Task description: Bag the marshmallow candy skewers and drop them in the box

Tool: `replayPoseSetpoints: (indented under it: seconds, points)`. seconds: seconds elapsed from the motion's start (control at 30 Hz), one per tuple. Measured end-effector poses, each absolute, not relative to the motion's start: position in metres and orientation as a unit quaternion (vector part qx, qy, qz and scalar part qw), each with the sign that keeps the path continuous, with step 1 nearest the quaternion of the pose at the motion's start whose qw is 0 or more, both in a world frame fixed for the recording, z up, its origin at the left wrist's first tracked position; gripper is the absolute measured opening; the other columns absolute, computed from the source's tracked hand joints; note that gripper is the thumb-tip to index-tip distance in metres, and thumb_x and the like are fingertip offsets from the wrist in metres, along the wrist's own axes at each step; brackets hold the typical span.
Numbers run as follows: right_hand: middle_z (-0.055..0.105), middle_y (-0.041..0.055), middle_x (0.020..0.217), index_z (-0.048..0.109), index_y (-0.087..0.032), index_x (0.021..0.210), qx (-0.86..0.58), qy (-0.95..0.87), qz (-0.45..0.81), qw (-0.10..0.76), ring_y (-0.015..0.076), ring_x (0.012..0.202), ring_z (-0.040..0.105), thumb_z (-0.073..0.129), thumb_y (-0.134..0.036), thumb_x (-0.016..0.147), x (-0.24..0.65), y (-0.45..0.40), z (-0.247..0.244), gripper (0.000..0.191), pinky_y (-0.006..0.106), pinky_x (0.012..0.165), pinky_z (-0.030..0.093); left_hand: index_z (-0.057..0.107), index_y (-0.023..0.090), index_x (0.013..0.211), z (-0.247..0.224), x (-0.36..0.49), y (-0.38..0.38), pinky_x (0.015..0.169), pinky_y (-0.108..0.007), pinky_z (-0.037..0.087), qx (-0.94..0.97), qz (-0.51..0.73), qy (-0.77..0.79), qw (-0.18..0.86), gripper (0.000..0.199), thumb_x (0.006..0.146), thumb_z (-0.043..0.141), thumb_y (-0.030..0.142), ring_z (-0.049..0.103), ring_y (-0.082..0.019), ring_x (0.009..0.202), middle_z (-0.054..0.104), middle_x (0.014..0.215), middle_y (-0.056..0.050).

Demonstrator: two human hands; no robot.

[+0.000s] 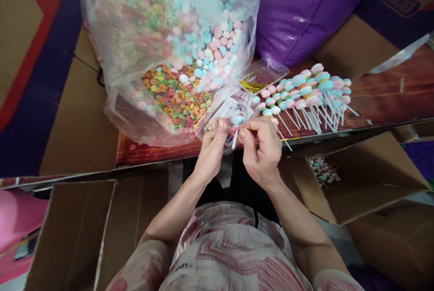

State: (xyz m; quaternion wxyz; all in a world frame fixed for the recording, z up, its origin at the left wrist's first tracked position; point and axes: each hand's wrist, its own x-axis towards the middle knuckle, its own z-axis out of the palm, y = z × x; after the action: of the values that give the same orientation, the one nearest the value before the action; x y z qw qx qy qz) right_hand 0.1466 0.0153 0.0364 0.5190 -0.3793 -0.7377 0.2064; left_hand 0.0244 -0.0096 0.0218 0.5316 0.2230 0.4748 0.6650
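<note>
A single view comes from a camera worn on the person's head, looking forward and steeply down over the patterned shirt (233,250) and forearms. It sits close above the left hand (212,148) and right hand (262,148), which meet near the frame's centre. Beyond the hands it faces the wooden tabletop (383,96); to their left and right it takes in open cardboard boxes (366,178). The wide lens bends the edges

Both hands raised together, L hand (213,146) & R hand (262,148) fingers pinched, forearms converging.
</note>
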Motion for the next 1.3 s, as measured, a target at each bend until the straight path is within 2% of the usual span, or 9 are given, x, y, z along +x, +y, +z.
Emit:
replayPoseSetpoints:
  seconds: [0.17, 0.3, 0.5, 0.63, 0.73, 0.9, 1.03, 1.17, 1.3]
  points:
    - [0.075, 0.0024, 0.088, 0.076, -0.026, 0.093, -0.418, -0.638, 0.367, 0.533, 0.0194, 0.083, 0.069, 0.060, -0.028, 0.101, 0.158, -0.001, 0.026, 0.018, 0.038, 0.079, 0.054, 0.075, 0.019, 0.063, 0.010, 0.028, -0.013, 0.082, -0.028, 0.050, 0.338, 0.608, 0.477, 0.537, 0.036, 0.083, 0.083, 0.048, 0.057, -0.016, 0.080, 0.064, 0.073, -0.002]
    - [0.077, 0.0008, 0.083, 0.081, -0.027, 0.106, -0.457, -0.530, 0.508, 0.502, 0.0152, 0.066, 0.066, 0.071, -0.035, 0.096, 0.177, -0.020, 0.010, 0.017, 0.033, 0.065, 0.056, 0.078, 0.021, 0.069, 0.004, 0.046, -0.015, 0.082, -0.029, 0.050, 0.382, 0.614, 0.497, 0.480, 0.030, 0.091, 0.076, 0.041, 0.059, -0.016, 0.080, 0.065, 0.076, -0.003]
    - [0.071, -0.0007, 0.068, 0.078, -0.020, 0.087, -0.504, -0.366, 0.561, 0.545, 0.0100, 0.059, 0.061, 0.087, -0.033, 0.080, 0.229, -0.039, -0.020, 0.017, 0.022, 0.055, 0.049, 0.077, 0.022, 0.075, -0.001, 0.049, 0.001, 0.079, -0.031, 0.051, 0.597, 0.514, 0.434, 0.437, 0.021, 0.090, 0.078, 0.037, 0.065, -0.016, 0.080, 0.071, 0.083, -0.003]
    - [0.063, -0.0063, 0.071, 0.071, -0.022, 0.085, -0.469, -0.185, 0.529, 0.683, 0.0053, 0.056, 0.050, 0.092, -0.024, 0.068, 0.297, -0.033, -0.044, 0.028, 0.023, 0.062, 0.053, 0.076, 0.023, 0.100, -0.007, 0.015, 0.022, 0.098, -0.041, 0.050, 0.636, 0.385, 0.630, 0.225, 0.008, 0.092, 0.073, 0.024, 0.066, -0.026, 0.105, 0.073, 0.107, -0.009]
    - [0.065, -0.0017, 0.077, 0.071, -0.021, 0.085, -0.511, -0.116, 0.499, 0.690, 0.0098, 0.059, 0.054, 0.083, -0.043, 0.078, 0.333, -0.023, -0.056, 0.026, 0.027, 0.056, 0.053, 0.070, 0.025, 0.109, -0.010, -0.003, 0.033, 0.098, -0.043, 0.050, 0.610, 0.246, 0.737, 0.159, 0.024, 0.087, 0.075, 0.018, 0.063, -0.031, 0.118, 0.069, 0.120, -0.011]
    - [0.066, 0.0003, 0.076, 0.076, -0.018, 0.097, -0.518, -0.232, 0.489, 0.663, 0.0107, 0.062, 0.055, 0.081, -0.046, 0.080, 0.300, -0.016, -0.047, 0.033, 0.026, 0.057, 0.049, 0.063, 0.025, 0.101, -0.011, -0.002, 0.038, 0.087, -0.038, 0.051, 0.579, 0.217, 0.766, 0.174, 0.017, 0.088, 0.073, 0.021, 0.065, -0.027, 0.105, 0.067, 0.115, -0.009]
    - [0.066, -0.0015, 0.070, 0.074, -0.020, 0.099, -0.493, -0.389, 0.495, 0.601, 0.0113, 0.061, 0.058, 0.077, -0.039, 0.087, 0.239, -0.016, -0.028, 0.022, 0.026, 0.059, 0.047, 0.064, 0.024, 0.098, -0.012, 0.000, 0.040, 0.082, -0.036, 0.049, 0.558, 0.260, 0.772, 0.160, 0.012, 0.089, 0.070, 0.018, 0.064, -0.025, 0.097, 0.065, 0.113, -0.009]
    - [0.069, -0.0017, 0.070, 0.073, -0.021, 0.100, -0.475, -0.525, 0.509, 0.490, 0.0123, 0.061, 0.062, 0.071, -0.032, 0.092, 0.199, -0.010, -0.014, 0.014, 0.027, 0.061, 0.050, 0.070, 0.021, 0.087, -0.022, -0.004, 0.041, 0.089, -0.037, 0.050, 0.572, 0.341, 0.729, 0.157, 0.015, 0.097, 0.059, 0.023, 0.065, -0.024, 0.096, 0.067, 0.102, -0.009]
    - [0.070, -0.0016, 0.072, 0.071, -0.021, 0.097, -0.447, -0.611, 0.503, 0.416, 0.0127, 0.063, 0.064, 0.065, -0.029, 0.094, 0.177, -0.002, -0.008, 0.010, 0.027, 0.063, 0.051, 0.078, 0.021, 0.104, -0.030, -0.011, 0.040, 0.101, -0.041, 0.048, 0.573, 0.418, 0.681, 0.183, 0.025, 0.101, 0.055, 0.030, 0.064, -0.027, 0.111, 0.071, 0.112, -0.011]
